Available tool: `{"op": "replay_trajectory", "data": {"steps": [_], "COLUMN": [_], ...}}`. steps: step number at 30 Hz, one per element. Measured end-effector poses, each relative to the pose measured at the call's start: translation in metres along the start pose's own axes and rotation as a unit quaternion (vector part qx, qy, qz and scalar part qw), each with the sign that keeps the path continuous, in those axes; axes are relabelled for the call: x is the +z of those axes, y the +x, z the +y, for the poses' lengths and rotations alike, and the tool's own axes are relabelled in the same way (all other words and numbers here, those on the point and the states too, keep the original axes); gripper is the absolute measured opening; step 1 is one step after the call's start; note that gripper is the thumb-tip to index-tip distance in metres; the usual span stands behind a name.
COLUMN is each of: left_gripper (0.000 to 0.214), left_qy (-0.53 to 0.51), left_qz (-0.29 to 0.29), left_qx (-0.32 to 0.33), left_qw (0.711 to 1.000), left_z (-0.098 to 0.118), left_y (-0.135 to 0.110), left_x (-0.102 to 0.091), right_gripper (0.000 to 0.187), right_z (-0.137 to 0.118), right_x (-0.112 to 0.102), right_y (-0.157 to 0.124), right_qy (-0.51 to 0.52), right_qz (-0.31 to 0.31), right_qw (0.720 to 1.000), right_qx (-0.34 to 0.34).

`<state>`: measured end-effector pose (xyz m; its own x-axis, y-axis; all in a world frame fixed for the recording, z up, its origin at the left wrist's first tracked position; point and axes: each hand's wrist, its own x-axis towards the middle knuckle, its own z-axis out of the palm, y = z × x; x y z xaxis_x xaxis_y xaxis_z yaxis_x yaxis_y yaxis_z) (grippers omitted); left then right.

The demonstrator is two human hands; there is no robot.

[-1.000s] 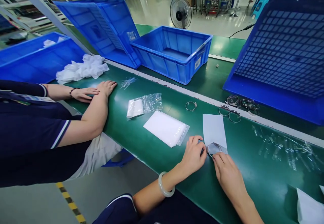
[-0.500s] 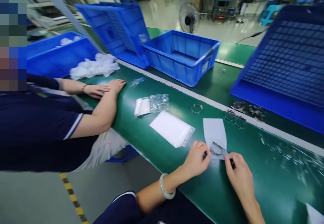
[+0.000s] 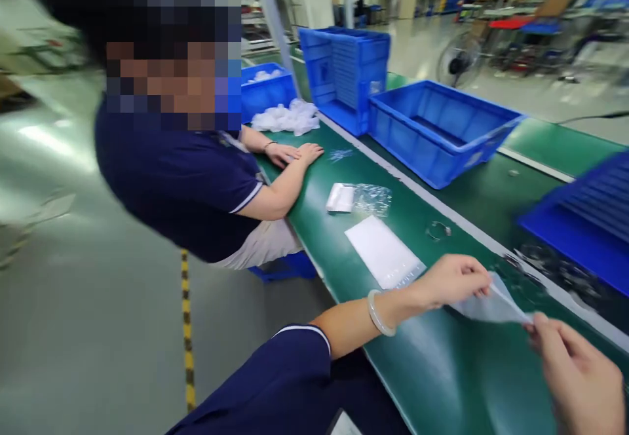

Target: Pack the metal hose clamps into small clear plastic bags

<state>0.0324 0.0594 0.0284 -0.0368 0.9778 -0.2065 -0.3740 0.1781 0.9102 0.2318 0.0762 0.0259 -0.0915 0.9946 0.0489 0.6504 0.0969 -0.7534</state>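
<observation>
A worker's left hand [image 3: 459,282] and right hand [image 3: 582,364] hold a translucent bag [image 3: 491,308] above the green table [image 3: 442,369], just right of a stack of white bags [image 3: 381,251]. Fingers on both sides are pinched narrow on its edge. The bag looks light, soft and slightly slippery, a thin film likely to crease; opposite corners of its rim seem the surest hold. Half a second earlier, it lay on the table with a metal clamp at its near end; now it is raised and drawn between the hands, and whether the clamp is inside cannot be told. The view has swung left, bringing more of a seated co-worker [image 3: 191,179] into frame.
</observation>
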Motion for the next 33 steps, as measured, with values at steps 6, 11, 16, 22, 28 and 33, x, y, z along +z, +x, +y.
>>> {"op": "replay_trajectory", "data": {"steps": [6,11,16,22,28,33], "left_gripper": [0.010,0.017,0.019,0.026,0.035,0.034], "left_qy": [0.013,0.010,0.041,0.115,0.184,0.152], "left_qz": [0.008,0.042,0.081,0.088,0.042,0.024], "left_qx": [0.068,-0.029,-0.093,-0.112,-0.096,-0.056], "left_qw": [0.998,0.999,0.992,0.983,0.977,0.986], "left_z": [0.015,-0.034,-0.067,-0.072,-0.077,-0.077], "left_y": [-0.018,-0.066,-0.105,-0.118,-0.109,-0.105], "left_x": [0.004,-0.024,-0.052,-0.069,-0.058,-0.056], "right_gripper": [0.024,0.028,0.020,0.009,0.012,0.014], "right_z": [-0.029,0.004,0.002,-0.020,-0.025,-0.031], "right_x": [0.001,0.020,0.035,0.050,0.060,0.069], "right_y": [-0.036,-0.084,-0.102,-0.107,-0.104,-0.094], "right_qy": [0.120,0.091,0.064,0.050,0.000,-0.048], "right_qz": [0.088,0.004,-0.019,-0.041,-0.072,-0.109], "right_qw": [0.989,0.996,0.996,0.982,0.971,0.961], "right_qx": [-0.003,0.000,-0.058,-0.180,-0.227,-0.250]}}
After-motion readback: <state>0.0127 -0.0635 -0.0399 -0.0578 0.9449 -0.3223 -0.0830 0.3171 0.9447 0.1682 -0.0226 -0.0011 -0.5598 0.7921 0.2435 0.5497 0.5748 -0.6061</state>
